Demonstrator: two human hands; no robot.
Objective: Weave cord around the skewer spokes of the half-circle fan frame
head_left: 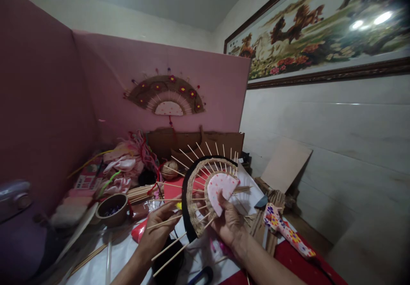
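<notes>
A half-round craft fan [195,191] is held up in front of me, built of thin wooden sticks with tan twine and a black outer band woven across them. Its centre is a white dotted fabric half-disc [222,186]. My right hand [232,223] grips this centre, thumb on the front and fingers behind. My left hand [162,225] is closed by the sticks at the fan's left edge; one stick crosses in front of it. What its fingertips pinch is hidden. Black yarn [169,257] lies below the fan.
A finished fan [165,95] hangs on the pink board [218,84]. Around the table stand a brown bowl [112,210], a twine ball [169,169], piled pink fabric and yarn [123,161], and a flower-patterned glue gun [288,231]. A blue handle [201,275] lies at the front.
</notes>
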